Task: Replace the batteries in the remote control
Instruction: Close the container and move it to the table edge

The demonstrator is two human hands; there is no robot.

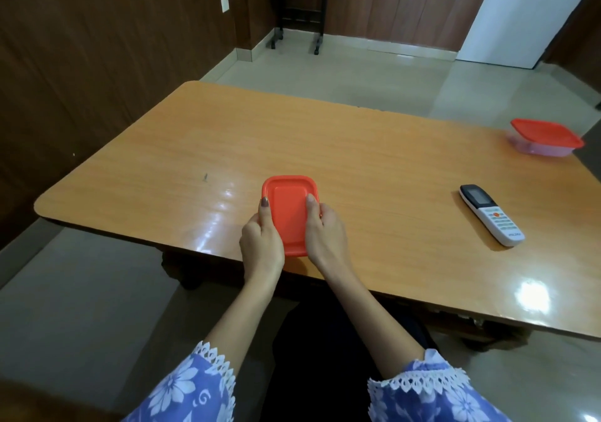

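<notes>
- While both hands work at the near edge of the table (292, 135), each grips one side of the near red lid (289, 216); the lid is rectangular with rounded corners and faces up towards the camera
- Left hand (260, 242): clamped on the lid's left side; thumb lies straight along the left rim with its painted nail pointing away from the person; the other fingers curl down past the edge, out of sight
- Right hand (325, 236): clamped on the lid's right side; thumb rests on the top surface just inside the right rim; fingers wrap round the outer edge
- Cannot tell whether a box body sits beneath the lid; hands and lid cover that spot
- Remote control (491, 215): lies flat on the table, face up, well to the right of both hands; neither hand touches it; dark screen end points to the far side, white button end towards the near edge; long axis slants from far-left to near-right; its back is not visible
- Clear box (540, 148): stands at the table's far right corner, beyond the remote and apart from it; its own red lid is on
- Table top: glossy orange wood grain with bright reflections; small dark mark (205, 177) left of the hands
- Sleeves (182, 389): blue with white flower print and white lace cuffs; forearms bare
- Surroundings: pale tiled floor (341, 73); dark wood-panelled wall (81, 47) on the left; dark stand on castors (297, 15) at the back
</notes>
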